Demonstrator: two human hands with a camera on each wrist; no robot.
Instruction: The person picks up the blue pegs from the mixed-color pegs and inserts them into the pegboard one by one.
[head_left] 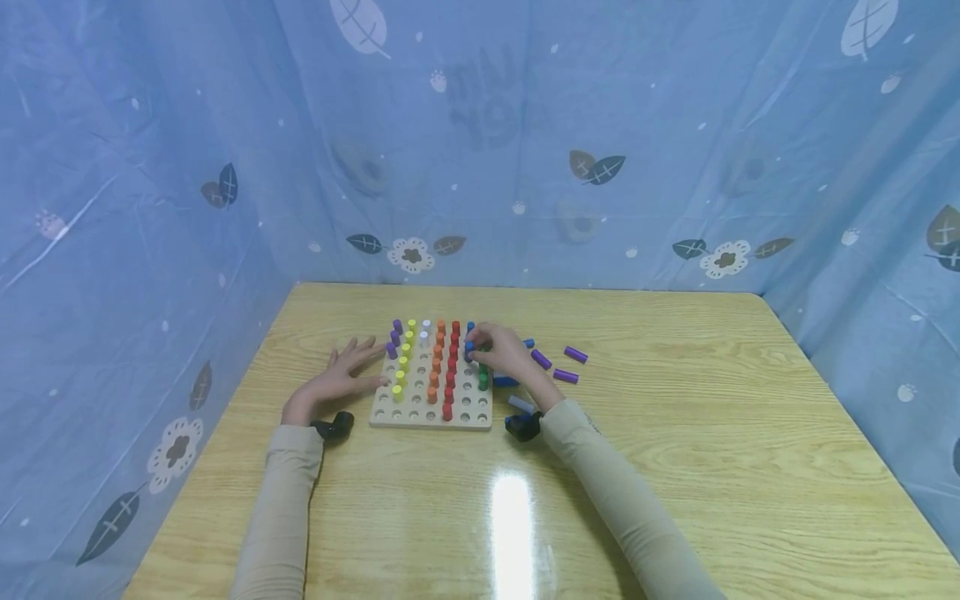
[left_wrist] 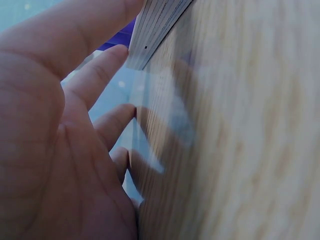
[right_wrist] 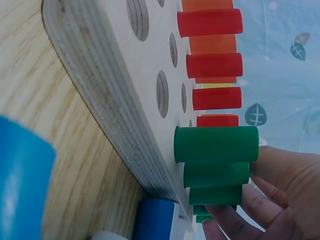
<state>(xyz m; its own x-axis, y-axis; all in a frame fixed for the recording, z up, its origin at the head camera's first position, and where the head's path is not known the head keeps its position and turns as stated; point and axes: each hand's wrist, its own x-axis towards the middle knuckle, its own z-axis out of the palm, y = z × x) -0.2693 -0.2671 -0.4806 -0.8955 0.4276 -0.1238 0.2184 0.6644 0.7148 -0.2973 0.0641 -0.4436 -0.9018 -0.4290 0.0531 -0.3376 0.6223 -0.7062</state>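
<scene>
A wooden pegboard (head_left: 431,422) bears columns of purple, yellow, white, orange, red, blue and green pegs. My right hand (head_left: 504,350) reaches over the board's right side and pinches a blue peg (head_left: 469,351) in the blue column, between thumb and fingers. In the right wrist view, green pegs (right_wrist: 216,144) stand in front of that hand (right_wrist: 290,190) and hide the blue peg. With fingers spread, my left hand (head_left: 341,375) lies at the board's left edge, its fingertips right by the side. The left wrist view shows this hand (left_wrist: 75,130) with straight fingers against the board's side (left_wrist: 155,30).
Loose purple pegs (head_left: 566,377) lie on the table (head_left: 675,467) to the right of the board. Beside its right edge are a blue peg (head_left: 506,381) and a white peg (head_left: 521,405). A patterned blue curtain (head_left: 525,208) encloses the table's back and sides.
</scene>
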